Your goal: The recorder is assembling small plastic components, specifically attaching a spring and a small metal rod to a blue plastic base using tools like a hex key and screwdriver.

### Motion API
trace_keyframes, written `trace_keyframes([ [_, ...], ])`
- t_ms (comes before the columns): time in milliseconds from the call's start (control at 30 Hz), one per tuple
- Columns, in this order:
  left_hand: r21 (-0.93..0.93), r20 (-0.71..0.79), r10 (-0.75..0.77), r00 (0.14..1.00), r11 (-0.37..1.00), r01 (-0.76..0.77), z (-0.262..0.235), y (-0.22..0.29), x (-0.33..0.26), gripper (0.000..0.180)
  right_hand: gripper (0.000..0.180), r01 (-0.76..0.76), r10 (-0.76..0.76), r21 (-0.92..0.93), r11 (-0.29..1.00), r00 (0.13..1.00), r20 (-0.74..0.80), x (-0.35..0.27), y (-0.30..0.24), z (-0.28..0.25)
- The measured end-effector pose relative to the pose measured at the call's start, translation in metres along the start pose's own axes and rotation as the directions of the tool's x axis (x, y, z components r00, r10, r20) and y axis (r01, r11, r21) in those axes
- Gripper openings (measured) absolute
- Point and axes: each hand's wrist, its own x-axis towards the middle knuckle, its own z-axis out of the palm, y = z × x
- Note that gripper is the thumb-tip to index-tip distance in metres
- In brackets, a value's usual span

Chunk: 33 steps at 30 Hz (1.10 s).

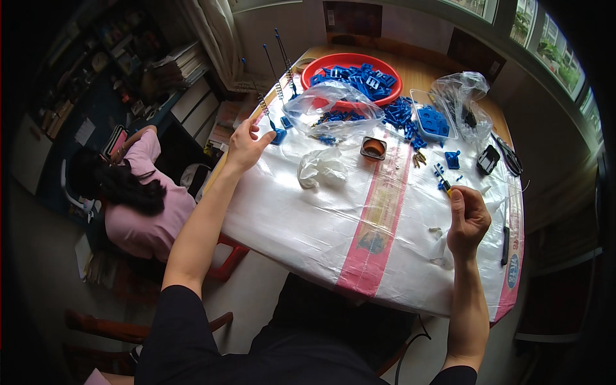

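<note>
Two bare hands worked over the white-sheeted counter [308, 218]. My left hand [247, 144] reached to the far left edge, fingers loosely open around a thin spring rod [264, 106] standing in a small blue base [279, 135]. My right hand [467, 218] was at the right, its grip closed on a small tool [444, 186] touching a blue part [439, 171]. I judged that steadying the rod low, near its base, would have kept it upright. A red basin [353, 62] of blue parts sat far.
</note>
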Motion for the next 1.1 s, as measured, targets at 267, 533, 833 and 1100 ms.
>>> trace_keyframes([
  [267,0.059,0.134,-0.022,0.991,0.998,0.014,0.025,0.006,0.036,0.044,0.011,0.022,-0.022,-0.046,0.999,1.0,0.007,-0.003,0.0,0.004],
  [533,0.001,0.235,0.052,0.971,0.999,-0.053,0.031,0.004,0.05,0.038,0.009,0.033,-0.032,-0.028,0.999,0.999,0.024,-0.003,-0.004,0.004],
  [833,0.011,0.038,0.269,0.962,0.963,-0.269,0.024,-0.024,0.038,0.056,0.006,0.007,-0.007,0.016,1.0,0.999,0.049,-0.003,-0.015,0.006],
  [1100,-0.162,-0.223,0.322,0.92,0.918,-0.361,-0.005,0.073,-0.041,0.034,0.02,0.065,-0.063,-0.015,0.998,0.993,0.103,-0.002,-0.021,-0.009],
])
